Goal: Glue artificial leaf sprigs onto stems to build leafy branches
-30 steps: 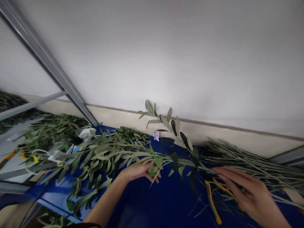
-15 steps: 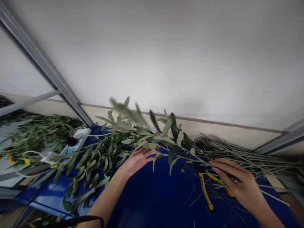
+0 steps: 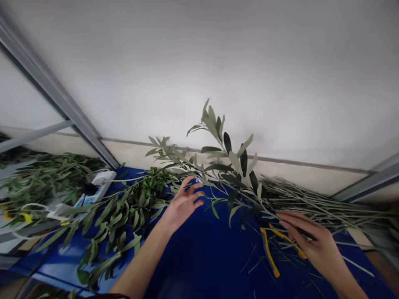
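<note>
My right hand (image 3: 311, 238) pinches the lower stem of a leafy olive-like branch (image 3: 240, 166), whose grey-green leaves rise up and to the left against the wall. My left hand (image 3: 182, 205) is just left of the branch, palm up, fingers apart and slightly bent, with no stem in its grasp. A small bluish-white piece (image 3: 198, 180) shows by its fingertips; whether they touch it I cannot tell. Below the right hand lies a tool with yellow handles (image 3: 270, 254), its head hidden under stems. More leafy branches (image 3: 121, 220) lie left of my left hand.
A pile of bare stems (image 3: 311, 203) lies along the wall at the right. At the left are a white power strip (image 3: 101, 185) with plugs and cords, and a heap of foliage (image 3: 46, 176) beyond a grey metal frame (image 3: 67, 99). The tabletop (image 3: 199, 257) is blue, with stem scraps.
The branch in my right hand has swung upright and its tip has moved right, away from my left hand. My left hand's fingers have turned upward. My right hand has hardly moved.
</note>
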Demonstrator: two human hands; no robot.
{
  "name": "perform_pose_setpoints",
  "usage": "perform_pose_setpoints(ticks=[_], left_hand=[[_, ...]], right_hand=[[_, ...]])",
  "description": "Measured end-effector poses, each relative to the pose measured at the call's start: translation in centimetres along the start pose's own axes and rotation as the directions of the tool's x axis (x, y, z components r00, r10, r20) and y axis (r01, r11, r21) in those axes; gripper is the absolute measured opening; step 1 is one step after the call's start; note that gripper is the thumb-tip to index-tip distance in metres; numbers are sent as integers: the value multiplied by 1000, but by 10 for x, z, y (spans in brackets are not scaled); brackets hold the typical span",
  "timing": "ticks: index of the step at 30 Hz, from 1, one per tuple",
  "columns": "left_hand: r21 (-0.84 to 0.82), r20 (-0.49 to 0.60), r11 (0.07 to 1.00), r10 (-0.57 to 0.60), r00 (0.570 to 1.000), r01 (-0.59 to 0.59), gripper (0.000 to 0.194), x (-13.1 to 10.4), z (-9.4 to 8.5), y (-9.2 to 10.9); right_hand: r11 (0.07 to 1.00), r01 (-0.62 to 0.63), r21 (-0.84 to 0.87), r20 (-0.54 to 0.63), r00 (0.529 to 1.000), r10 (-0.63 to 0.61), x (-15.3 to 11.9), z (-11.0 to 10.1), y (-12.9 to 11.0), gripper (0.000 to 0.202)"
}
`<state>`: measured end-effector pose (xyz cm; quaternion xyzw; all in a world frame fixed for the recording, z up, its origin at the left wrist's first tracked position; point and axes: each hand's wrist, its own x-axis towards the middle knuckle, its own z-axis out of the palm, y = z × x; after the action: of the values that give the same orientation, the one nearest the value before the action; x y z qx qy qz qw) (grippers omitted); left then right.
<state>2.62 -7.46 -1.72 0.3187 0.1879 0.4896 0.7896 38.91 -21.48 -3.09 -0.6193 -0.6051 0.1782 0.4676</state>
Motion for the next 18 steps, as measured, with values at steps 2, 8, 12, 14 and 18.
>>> perform_pose_setpoints(ticks=[2, 8, 12, 14, 18], left_hand=[[-31, -28, 999, 14, 999, -15, 45, 2, -1, 2], [-107, -108, 994, 25, 994, -37, 21, 9, -3, 4], [-126, -160, 991, 14, 987, -35, 24, 10, 0, 2], [-130, -180, 991, 13, 984, -37, 36, 11, 3, 2], [-129, -219, 991, 11, 976, -40, 39, 15, 7, 5]], right_hand=[[999, 25, -40, 8, 1000, -24, -1, -3, 4, 25], [991, 77, -109, 14, 997, -76, -1, -10, 11, 23], [993, 59, -107, 7, 998, -58, -2, -10, 13, 21], [993, 54, -101, -4, 998, -55, -2, -9, 14, 22], [994, 38, -106, -11, 999, -39, -3, -8, 16, 25]])
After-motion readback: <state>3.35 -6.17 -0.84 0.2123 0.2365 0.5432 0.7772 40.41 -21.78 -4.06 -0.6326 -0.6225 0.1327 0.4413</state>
